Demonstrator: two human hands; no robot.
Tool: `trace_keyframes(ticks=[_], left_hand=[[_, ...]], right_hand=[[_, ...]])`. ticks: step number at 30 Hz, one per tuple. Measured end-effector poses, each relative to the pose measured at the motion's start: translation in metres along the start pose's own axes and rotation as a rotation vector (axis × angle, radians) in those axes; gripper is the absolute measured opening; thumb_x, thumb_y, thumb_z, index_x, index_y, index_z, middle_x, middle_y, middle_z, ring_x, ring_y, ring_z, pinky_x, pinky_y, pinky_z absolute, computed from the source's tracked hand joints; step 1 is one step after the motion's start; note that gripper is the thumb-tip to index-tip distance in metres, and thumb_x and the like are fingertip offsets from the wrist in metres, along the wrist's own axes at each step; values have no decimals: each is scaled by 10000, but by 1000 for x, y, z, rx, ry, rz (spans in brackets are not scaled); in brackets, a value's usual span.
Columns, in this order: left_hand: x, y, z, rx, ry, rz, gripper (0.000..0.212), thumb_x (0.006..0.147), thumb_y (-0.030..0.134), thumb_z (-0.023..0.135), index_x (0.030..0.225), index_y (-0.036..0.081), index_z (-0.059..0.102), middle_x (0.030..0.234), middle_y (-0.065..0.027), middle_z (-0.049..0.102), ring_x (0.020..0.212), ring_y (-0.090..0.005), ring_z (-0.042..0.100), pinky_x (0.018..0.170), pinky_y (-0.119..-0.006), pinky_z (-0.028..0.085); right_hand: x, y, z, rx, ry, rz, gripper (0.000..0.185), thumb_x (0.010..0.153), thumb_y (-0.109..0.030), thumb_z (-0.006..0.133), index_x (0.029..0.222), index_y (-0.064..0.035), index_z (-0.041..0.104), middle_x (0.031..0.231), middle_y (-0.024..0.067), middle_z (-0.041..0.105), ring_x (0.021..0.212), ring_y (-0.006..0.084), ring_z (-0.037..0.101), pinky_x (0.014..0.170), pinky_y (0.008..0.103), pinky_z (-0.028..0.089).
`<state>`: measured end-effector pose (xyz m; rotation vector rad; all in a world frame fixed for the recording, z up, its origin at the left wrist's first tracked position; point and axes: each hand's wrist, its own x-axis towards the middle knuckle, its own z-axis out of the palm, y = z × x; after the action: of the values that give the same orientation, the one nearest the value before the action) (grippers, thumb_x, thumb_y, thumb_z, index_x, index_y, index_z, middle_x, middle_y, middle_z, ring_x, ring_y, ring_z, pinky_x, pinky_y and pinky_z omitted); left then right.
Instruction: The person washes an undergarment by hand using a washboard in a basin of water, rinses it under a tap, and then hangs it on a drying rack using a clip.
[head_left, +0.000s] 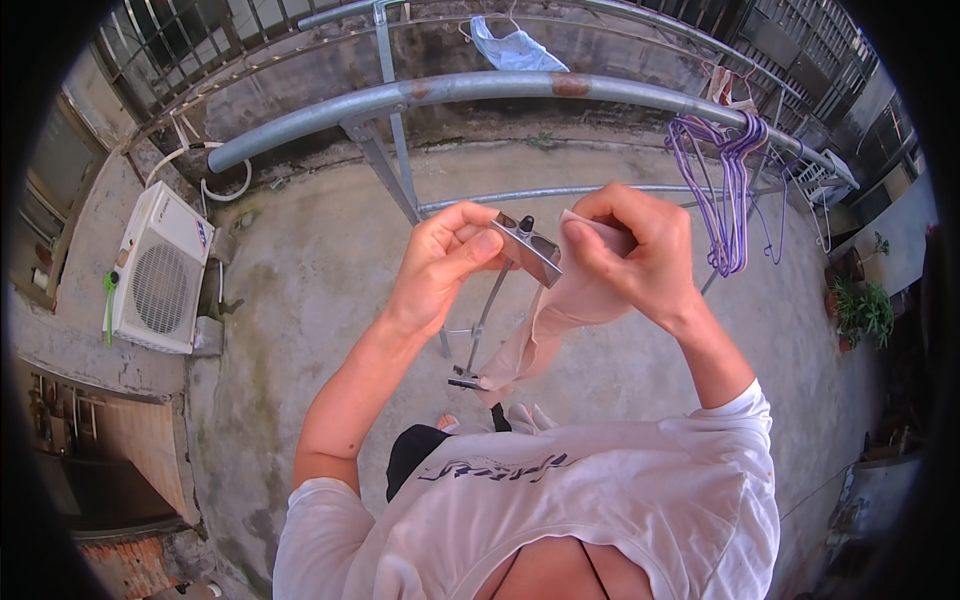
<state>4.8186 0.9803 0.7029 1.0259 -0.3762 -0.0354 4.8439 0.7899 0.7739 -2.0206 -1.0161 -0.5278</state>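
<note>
Between thumb and fingers, my left hand (450, 266) holds a metal clip (527, 249) of a clip hanger. The hanger's bar (487, 315) runs down to a second metal clip (466, 378), which is at one end of a pale pink cloth (544, 322). My right hand (637, 255) pinches the cloth's upper edge, just right of the upper clip. Whether the upper clip's jaws are parted cannot be made out. The cloth hangs slack between my right hand and the lower clip.
A galvanized metal rail (487, 86) crosses in front of me, with purple and white hangers (724, 195) bunched on its right. Behind it a light blue garment (517, 49) hangs. An air conditioner's outdoor unit (159, 266) stands left; potted plants (862, 311) are at right.
</note>
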Motion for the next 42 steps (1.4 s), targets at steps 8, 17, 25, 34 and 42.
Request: trace_keyframes(ticks=[8, 17, 25, 34, 42], left_hand=[[-2, 1, 4, 235, 83, 89, 224, 789, 161, 577, 926, -4, 514, 870, -93, 593, 784, -145, 580, 711, -291, 468], [-1, 2, 12, 272, 59, 112, 282, 784, 176, 594, 977, -11, 510, 899, -65, 575, 768, -101, 542, 685, -240, 450], [22, -8, 9, 414, -26, 135, 279, 738, 138, 636, 944, 5, 503, 835, -53, 538, 797, -157, 545, 675, -289, 456], [-18, -75, 3, 1417, 194, 590, 428, 590, 133, 724, 936, 45, 489, 888, -109, 526, 863, -321, 512, 701, -355, 450], [19, -106, -1, 1066, -134, 178, 177, 703, 152, 640, 780, 20, 551, 721, -67, 526, 644, -213, 532, 586, -318, 417]], right_hand=[[-3, -12, 6, -32, 59, 72, 79, 681, -73, 605, 692, -16, 552, 596, 99, 551, 494, 196, 532, 464, 275, 420], [-4, -10, 7, 130, -39, 274, 154, 709, -133, 627, 757, -10, 547, 594, 107, 538, 509, 168, 516, 480, 279, 398], [-12, 9, 16, 2, -306, 429, 357, 715, -304, 643, 766, 40, 560, 629, 179, 561, 539, 256, 525, 539, 336, 416], [-46, 43, 13, 262, 126, 697, 347, 782, -332, 575, 724, 10, 566, 608, 34, 537, 591, 84, 468, 525, 256, 385], [-74, 83, -36, 332, 204, 785, 353, 780, -353, 581, 802, 0, 575, 696, 21, 563, 675, 93, 504, 595, 259, 416]])
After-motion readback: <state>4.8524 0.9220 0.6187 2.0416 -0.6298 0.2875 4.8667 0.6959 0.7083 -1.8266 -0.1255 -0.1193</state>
